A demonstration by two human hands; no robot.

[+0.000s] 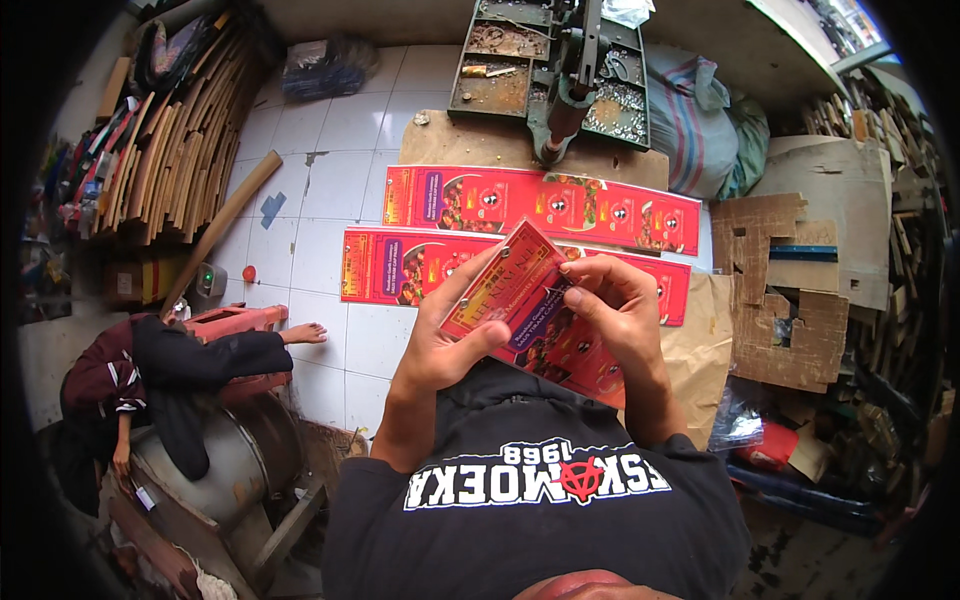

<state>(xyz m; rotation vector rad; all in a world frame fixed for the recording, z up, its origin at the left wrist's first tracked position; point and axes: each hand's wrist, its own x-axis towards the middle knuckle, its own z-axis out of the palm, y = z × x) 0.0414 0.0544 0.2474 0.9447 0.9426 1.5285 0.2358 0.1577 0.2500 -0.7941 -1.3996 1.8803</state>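
Sheet (545,330), red and printed, is tilted before the person's black shirt (540,425): left hand (447,338) grips its left end, thumb on top; right hand (615,305) has thumb and forefinger pinched at its upper right edge. 2 similar strips (520,208) lie beyond, near a metal press (566,120).

A glossy red card (520,310), printed with food pictures, yellow lettering and a purple band, is held up mid-view, printed face showing, slanting from ten o'clock to four o'clock.
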